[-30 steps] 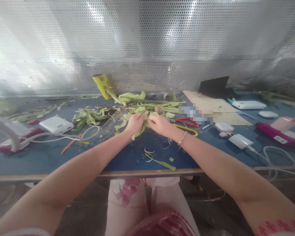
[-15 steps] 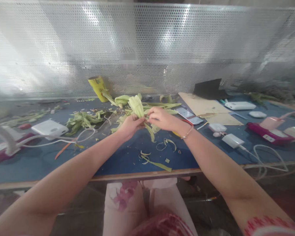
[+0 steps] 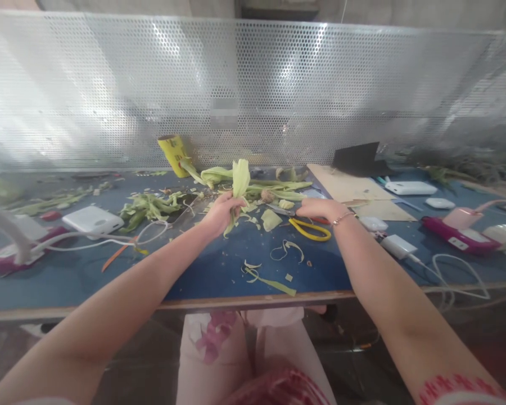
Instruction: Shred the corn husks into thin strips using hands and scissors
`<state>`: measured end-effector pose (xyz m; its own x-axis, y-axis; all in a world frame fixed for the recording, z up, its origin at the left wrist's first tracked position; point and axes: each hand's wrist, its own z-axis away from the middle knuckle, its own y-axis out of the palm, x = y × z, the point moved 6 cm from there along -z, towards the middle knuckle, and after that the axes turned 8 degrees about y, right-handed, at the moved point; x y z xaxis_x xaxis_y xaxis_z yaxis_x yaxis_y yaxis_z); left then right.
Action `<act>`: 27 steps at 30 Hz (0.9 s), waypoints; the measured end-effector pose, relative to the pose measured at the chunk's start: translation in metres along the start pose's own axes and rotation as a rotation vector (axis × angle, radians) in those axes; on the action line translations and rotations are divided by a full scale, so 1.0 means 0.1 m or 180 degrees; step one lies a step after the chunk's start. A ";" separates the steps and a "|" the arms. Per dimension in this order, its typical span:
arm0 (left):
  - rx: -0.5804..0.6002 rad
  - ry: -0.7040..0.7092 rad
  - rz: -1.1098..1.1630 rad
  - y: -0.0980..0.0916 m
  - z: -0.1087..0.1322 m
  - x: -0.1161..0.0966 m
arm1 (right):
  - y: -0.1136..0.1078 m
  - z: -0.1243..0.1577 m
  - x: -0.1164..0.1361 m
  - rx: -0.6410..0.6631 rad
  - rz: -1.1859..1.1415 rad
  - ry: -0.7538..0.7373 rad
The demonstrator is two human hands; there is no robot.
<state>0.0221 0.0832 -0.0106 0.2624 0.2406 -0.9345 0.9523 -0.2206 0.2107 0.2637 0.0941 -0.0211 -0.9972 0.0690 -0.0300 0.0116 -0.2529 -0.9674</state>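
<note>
My left hand [image 3: 222,216] is closed around a bundle of pale green corn husk [image 3: 240,179], its broad leaves standing up above the fingers and some ends hanging below. To the right, my right hand [image 3: 318,208] is low over the table with its fingers pointing left, by a pair of yellow-handled scissors [image 3: 310,229]. It partly covers the scissors, and whether the fingertips grip anything is hidden. Between the hands lie husk scraps [image 3: 271,220] and a small brownish round piece [image 3: 267,196]. More husks [image 3: 217,175] are piled behind my left hand.
A yellow tube [image 3: 172,154] leans near the perforated metal screen [image 3: 270,84]. Leafy scraps [image 3: 152,209], a white box-like device [image 3: 93,219] and cables are on the left. Brown paper [image 3: 346,185], white chargers [image 3: 398,246] and a magenta power strip [image 3: 459,235] lie right.
My right hand has left the husk bundle and moved right to the scissors, whose yellow handle now shows. My left hand still holds the bundle. The view has tilted slightly up.
</note>
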 end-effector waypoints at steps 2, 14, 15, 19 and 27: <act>-0.0041 -0.0110 0.0278 0.00 -0.01 -0.02 | 0.00 -0.04 -0.02 -0.0116 0.0011 0.0021; -0.0323 -0.0433 0.0370 -0.06 -0.01 -0.01 | 0.00 -0.07 -0.04 -0.0319 0.0051 0.0004; -0.0279 -0.0396 0.0310 -0.06 -0.02 -0.01 | -0.01 -0.05 -0.04 -0.0338 0.0047 -0.0007; -0.0250 -0.0205 0.0033 -0.08 -0.03 -0.02 | -0.07 0.00 -0.05 -0.0502 0.0016 0.0001; -0.0186 0.0120 -0.0278 -0.11 -0.06 -0.04 | -0.19 0.09 -0.04 -0.0804 -0.0160 0.0208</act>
<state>0.0113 0.0899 -0.0076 0.1825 0.2920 -0.9388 0.9790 -0.1420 0.1461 0.2669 0.0898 -0.0003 -0.9901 0.1398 0.0114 -0.0114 0.0009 -0.9999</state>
